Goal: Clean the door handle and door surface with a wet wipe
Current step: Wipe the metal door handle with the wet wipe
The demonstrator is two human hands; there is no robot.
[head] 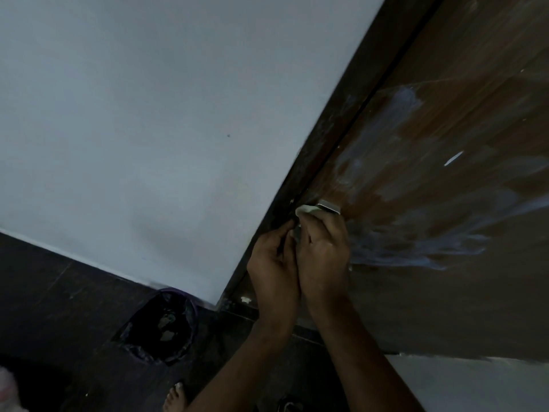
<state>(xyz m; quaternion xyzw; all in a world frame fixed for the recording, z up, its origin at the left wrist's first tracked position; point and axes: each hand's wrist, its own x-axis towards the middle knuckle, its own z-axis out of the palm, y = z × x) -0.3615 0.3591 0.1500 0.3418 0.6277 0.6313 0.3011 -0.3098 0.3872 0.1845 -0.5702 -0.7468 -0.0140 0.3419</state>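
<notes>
White wipe [306, 210] under right hand [323, 251] fingers [329, 223], at handle [328, 206]

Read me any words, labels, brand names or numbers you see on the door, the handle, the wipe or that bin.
None: no readable text on the door, metal handle, wipe or bin. The door's pale marks are smears, not writing.

text: none legible | labels/brands: none | numbers/signs: none | door [445, 203]: pale smears only, no lettering | wall [148, 114]: plain, one dark speck, no print | bin [166, 322]: too dark to tell any marking
</notes>
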